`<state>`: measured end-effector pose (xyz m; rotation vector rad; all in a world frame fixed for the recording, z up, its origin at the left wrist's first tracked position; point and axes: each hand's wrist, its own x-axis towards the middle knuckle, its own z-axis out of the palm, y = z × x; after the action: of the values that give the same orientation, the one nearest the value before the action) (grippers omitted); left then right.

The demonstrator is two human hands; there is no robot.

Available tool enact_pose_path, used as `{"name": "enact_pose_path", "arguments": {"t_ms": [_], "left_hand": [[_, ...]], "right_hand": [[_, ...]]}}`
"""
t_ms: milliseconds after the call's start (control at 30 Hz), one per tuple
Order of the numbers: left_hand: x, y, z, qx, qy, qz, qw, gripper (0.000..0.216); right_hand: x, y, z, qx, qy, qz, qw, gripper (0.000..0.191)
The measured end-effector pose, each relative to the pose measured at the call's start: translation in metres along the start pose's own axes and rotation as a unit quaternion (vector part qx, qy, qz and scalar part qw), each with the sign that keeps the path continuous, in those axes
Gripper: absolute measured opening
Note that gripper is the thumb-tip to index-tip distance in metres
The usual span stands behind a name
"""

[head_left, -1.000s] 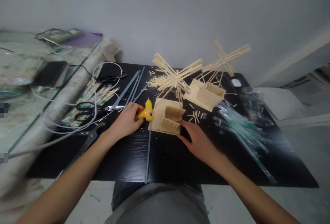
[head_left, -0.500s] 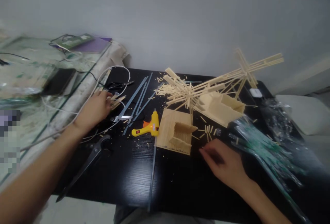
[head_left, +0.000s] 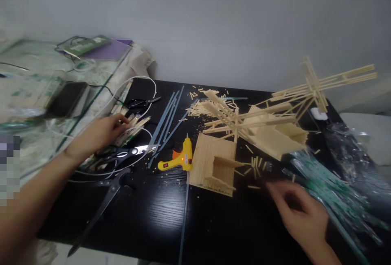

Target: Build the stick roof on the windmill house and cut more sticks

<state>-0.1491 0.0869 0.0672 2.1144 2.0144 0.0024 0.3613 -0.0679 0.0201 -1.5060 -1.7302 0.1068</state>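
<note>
My left hand (head_left: 106,132) rests over a bundle of wooden sticks (head_left: 142,122) at the table's left side. Its fingers are bent and apart, and I see nothing gripped in them. My right hand (head_left: 302,212) hovers to the right of a square wooden base (head_left: 200,163) with a small half-built box (head_left: 224,169) on it. Thumb and forefinger meet in a blurred pinch; anything between them is too small to make out. Several short cut sticks (head_left: 256,165) lie beside the base. A yellow glue gun (head_left: 179,159) with its light on touches the base's left edge.
A stick-built windmill-like model (head_left: 269,130) stands at the back right. Scissors (head_left: 131,152), large shears (head_left: 104,204), a looping white cable (head_left: 154,88) and grey-blue strips (head_left: 165,118) lie on the left. Plastic-wrapped sticks (head_left: 332,187) are at the right.
The view has shifted, so table items appear further right and lower. My right hand has moved right and nearer me, uncovering a short stick. My left hand has drawn back slightly left along the sticks.
</note>
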Motion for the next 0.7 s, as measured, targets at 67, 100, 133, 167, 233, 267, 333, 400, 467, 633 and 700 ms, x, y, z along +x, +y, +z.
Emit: {"name": "enact_pose_path", "arguments": {"t_ms": [67, 100, 133, 167, 233, 267, 333, 400, 467, 633, 700], "left_hand": [[0.002, 0.0, 0.001, 0.0, -0.018, -0.017, 1.0, 0.045], [0.003, -0.001, 0.002, 0.005, -0.02, -0.023, 1.0, 0.048], [0.005, -0.001, 0.002, 0.014, -0.021, -0.024, 0.999, 0.052], [0.006, -0.002, 0.003, 0.025, -0.022, -0.024, 0.999, 0.056], [0.009, -0.004, 0.003, 0.042, -0.025, -0.019, 0.999, 0.058], [0.01, -0.004, 0.004, 0.044, -0.029, -0.016, 0.999, 0.056], [0.012, -0.006, 0.005, 0.034, -0.039, -0.012, 0.999, 0.05], [0.014, -0.006, 0.006, 0.018, -0.044, -0.011, 0.999, 0.047], [0.015, -0.006, 0.007, -0.001, -0.043, -0.013, 0.999, 0.042], [0.018, -0.004, 0.008, -0.05, -0.011, -0.019, 0.999, 0.03], [0.019, -0.001, 0.009, -0.076, 0.022, -0.024, 0.997, 0.035]], "right_hand": [[-0.003, 0.003, 0.0, -0.004, -0.004, 0.016, 1.0, 0.02], [-0.003, 0.004, 0.0, -0.003, -0.008, 0.018, 1.0, 0.021], [-0.004, 0.004, 0.0, -0.001, -0.012, 0.017, 1.0, 0.021], [-0.004, 0.004, 0.0, 0.0, -0.015, 0.014, 1.0, 0.022], [-0.003, 0.003, -0.001, 0.0, -0.016, 0.008, 1.0, 0.022], [-0.003, 0.002, -0.002, 0.0, -0.015, 0.006, 1.0, 0.022], [-0.002, 0.0, -0.002, -0.003, -0.015, 0.005, 1.0, 0.022], [-0.001, -0.001, -0.002, -0.002, -0.017, 0.004, 1.0, 0.022], [-0.001, -0.002, -0.002, 0.002, -0.023, 0.002, 1.0, 0.02], [0.001, -0.006, 0.0, 0.01, -0.037, -0.013, 0.999, 0.018], [0.0, -0.007, 0.001, 0.005, -0.038, -0.017, 0.999, 0.018]]}}
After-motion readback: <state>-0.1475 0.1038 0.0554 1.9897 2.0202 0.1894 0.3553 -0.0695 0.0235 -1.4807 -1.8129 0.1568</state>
